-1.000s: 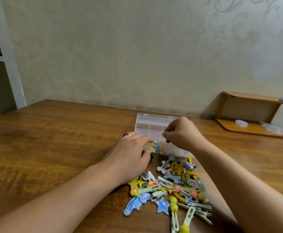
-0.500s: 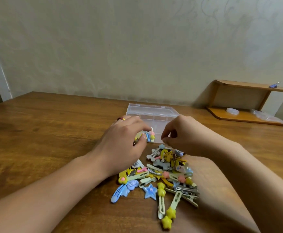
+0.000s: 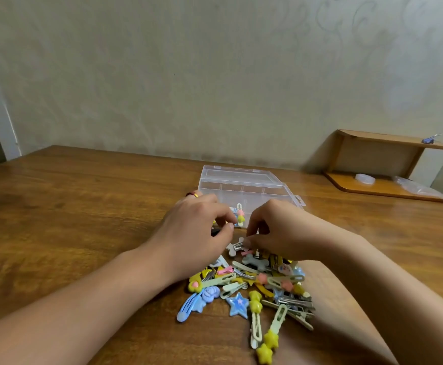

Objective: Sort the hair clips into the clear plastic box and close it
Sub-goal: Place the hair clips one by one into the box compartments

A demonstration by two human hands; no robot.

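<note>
The clear plastic box (image 3: 241, 187) stands on the wooden table with its lid folded back. A few hair clips (image 3: 240, 216) lie in its front compartment. A pile of colourful hair clips (image 3: 257, 283) lies on the near side of the box. My left hand (image 3: 196, 227) is at the box's front left corner, with thumb and forefinger curled round the front wall. My right hand (image 3: 275, 230) is down on the far end of the pile, its curled fingertips pinching a clip beside a white bone-shaped clip (image 3: 234, 247).
A small wooden shelf (image 3: 383, 164) stands against the wall at the back right, with a roll of tape (image 3: 364, 178) and a plastic bag (image 3: 415, 187) on its lower board. The wall runs close behind the box.
My right hand has come down from over the box to the far end of the clip pile. My left hand stays at the box's front corner.
</note>
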